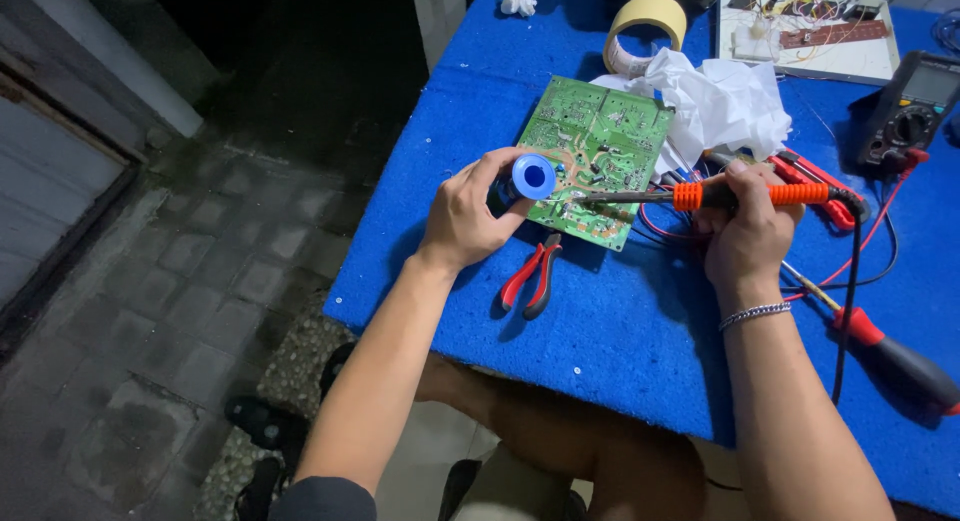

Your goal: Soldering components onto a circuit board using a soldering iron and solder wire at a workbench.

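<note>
**Solder joint being worked on the green board**

A soldering iron point(745, 194) with an orange grip is being held in the right hand point(745, 243), whose fingers are closed around the handle; its metal tip is being pointed at the near edge of the green circuit board point(595, 146), which is lying flat on the blue mat point(610, 331). A blue solder spool point(530, 177) is being gripped in the curled left hand point(468, 219), just beside the board's near left corner. Whether wire is being fed to the tip cannot be told. Judged from this, the soldering step is in hand; steady contact of tip, wire and pad is called for next. Red-handled pliers point(533, 276) are lying just below the board, untouched.
</note>
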